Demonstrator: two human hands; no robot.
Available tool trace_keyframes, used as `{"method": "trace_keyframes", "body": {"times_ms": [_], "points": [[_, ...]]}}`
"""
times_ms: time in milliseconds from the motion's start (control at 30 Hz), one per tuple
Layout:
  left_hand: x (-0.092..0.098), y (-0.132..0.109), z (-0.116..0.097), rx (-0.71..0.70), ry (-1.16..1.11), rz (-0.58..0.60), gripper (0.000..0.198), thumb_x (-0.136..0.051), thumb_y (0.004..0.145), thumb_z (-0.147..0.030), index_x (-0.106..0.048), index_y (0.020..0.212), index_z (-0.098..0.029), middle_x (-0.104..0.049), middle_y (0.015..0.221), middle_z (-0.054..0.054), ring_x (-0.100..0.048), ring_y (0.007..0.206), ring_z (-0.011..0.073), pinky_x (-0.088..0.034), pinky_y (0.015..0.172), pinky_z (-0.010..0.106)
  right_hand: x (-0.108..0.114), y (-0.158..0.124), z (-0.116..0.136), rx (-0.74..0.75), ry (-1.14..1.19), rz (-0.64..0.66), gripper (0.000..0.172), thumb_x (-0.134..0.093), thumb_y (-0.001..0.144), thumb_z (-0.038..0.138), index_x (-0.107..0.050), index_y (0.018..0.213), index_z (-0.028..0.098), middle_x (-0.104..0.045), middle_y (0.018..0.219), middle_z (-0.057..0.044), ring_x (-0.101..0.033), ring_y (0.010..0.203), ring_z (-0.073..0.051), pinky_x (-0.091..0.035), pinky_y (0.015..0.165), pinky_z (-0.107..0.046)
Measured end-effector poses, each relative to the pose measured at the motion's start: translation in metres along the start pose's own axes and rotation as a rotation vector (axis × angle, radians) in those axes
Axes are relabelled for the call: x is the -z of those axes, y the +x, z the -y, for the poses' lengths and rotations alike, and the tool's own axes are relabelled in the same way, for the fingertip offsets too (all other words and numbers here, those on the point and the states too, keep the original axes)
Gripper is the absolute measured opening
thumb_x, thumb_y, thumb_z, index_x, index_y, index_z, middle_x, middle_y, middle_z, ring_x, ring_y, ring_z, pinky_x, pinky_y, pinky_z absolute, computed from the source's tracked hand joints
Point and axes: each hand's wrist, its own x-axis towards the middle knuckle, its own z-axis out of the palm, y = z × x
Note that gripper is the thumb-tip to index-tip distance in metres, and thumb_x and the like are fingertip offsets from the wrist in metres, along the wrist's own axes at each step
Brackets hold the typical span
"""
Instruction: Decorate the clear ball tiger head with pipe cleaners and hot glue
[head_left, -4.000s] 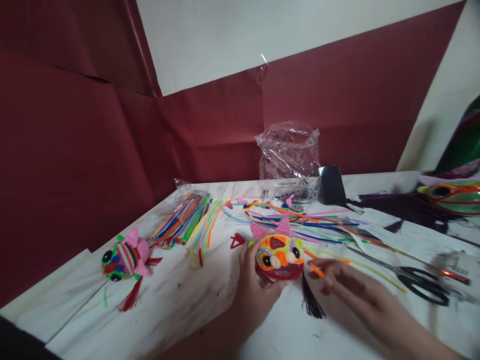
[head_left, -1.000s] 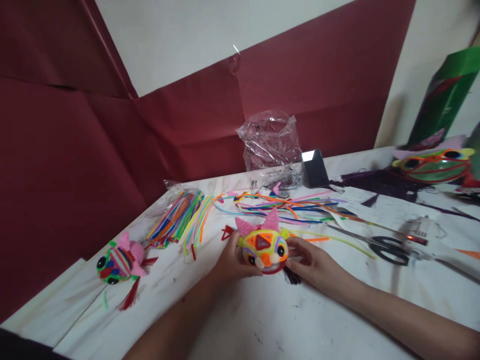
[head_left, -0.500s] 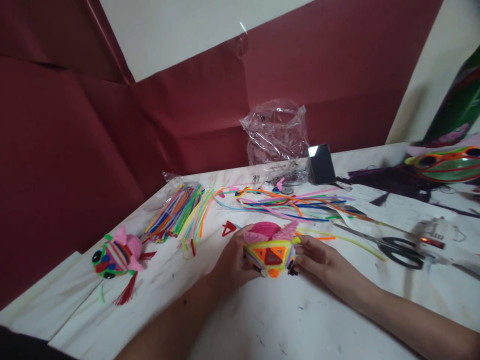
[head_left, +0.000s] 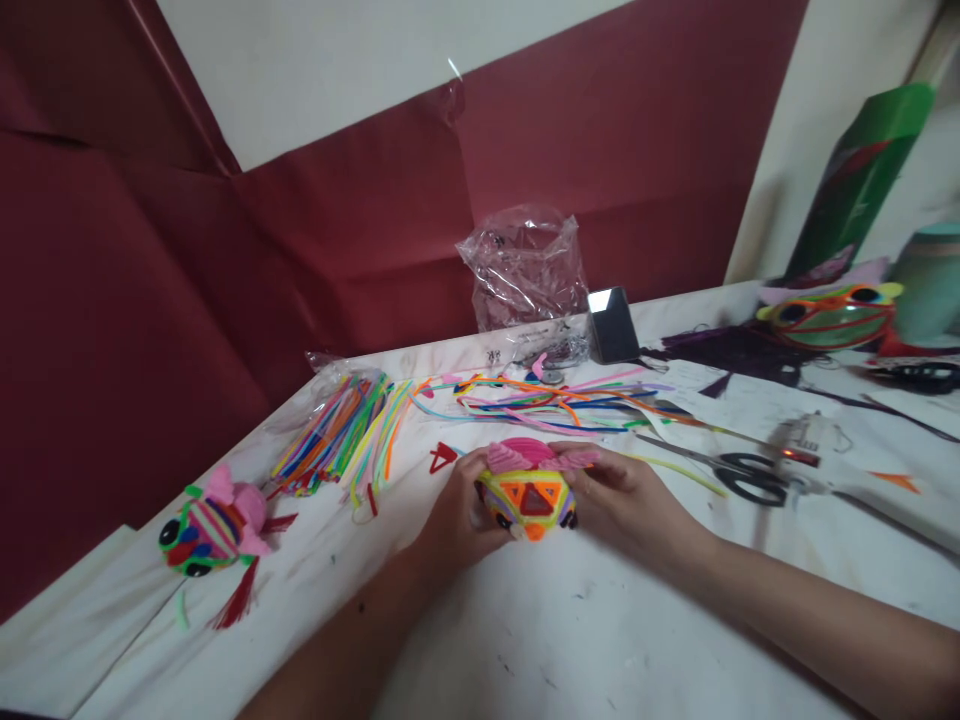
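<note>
Between my two hands is a small pipe-cleaner animal figure (head_left: 531, 492), with pink ridged ears, a yellow and orange face and dark eyes. My left hand (head_left: 459, 505) wraps round its left side, the thumb under it. On the other side my right hand (head_left: 616, 490) grips the right edge near the ear, some fingers hidden behind. A bent red pipe-cleaner piece (head_left: 442, 457) lies just beyond my left hand. At the left, a similar finished-looking figure (head_left: 217, 525) with red tassels rests on the table.
Bundled pipe cleaners (head_left: 334, 430) and loose ones (head_left: 555, 405) lie behind my hands. To the right are black-handled scissors (head_left: 750, 478) and a glue gun (head_left: 810, 460) with a glowing light. A phone (head_left: 613, 326) leans at the back beside a clear plastic bag (head_left: 525, 270).
The view has swung to the right, bringing a green cup in at the right edge. My right hand has shifted its fingers further over the figure's right ear; both hands still hold it.
</note>
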Motion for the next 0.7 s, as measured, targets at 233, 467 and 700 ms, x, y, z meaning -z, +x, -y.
{"method": "trace_keyframes", "body": {"times_ms": [233,467,700], "points": [[-0.003,-0.007,0.000,0.201,-0.156,-0.008,0.083,-0.079,0.061,-0.026,-0.038,0.132,-0.021,-0.052,0.128,0.015,-0.054,0.115,0.0308,-0.044,0.096,0.043,0.001,-0.001,-0.005,-0.018,0.042,-0.044,0.041,-0.066,0.074,0.055,-0.064,0.096,0.021,-0.070,0.103,-0.008,-0.065,0.092,-0.024,-0.053,0.081,-0.038],[-0.010,-0.001,-0.008,0.507,-0.492,-0.085,0.073,-0.082,0.057,-0.027,-0.044,0.119,-0.022,-0.061,0.117,0.011,-0.060,0.106,0.0256,-0.050,0.085,0.034,0.006,0.003,-0.011,-0.064,0.062,0.078,0.040,-0.063,0.076,0.054,-0.063,0.098,0.020,-0.070,0.094,-0.007,-0.065,0.091,-0.023,-0.052,0.083,-0.038],[-0.018,0.021,-0.008,0.627,-0.732,-0.130,0.057,-0.085,0.050,-0.029,-0.052,0.096,-0.018,-0.067,0.100,0.006,-0.063,0.095,0.0218,-0.050,0.080,0.032,0.016,0.014,-0.010,-0.121,0.175,0.028,0.047,-0.077,0.063,0.050,-0.066,0.095,0.019,-0.071,0.098,-0.007,-0.066,0.090,-0.023,-0.053,0.082,-0.037]]}}
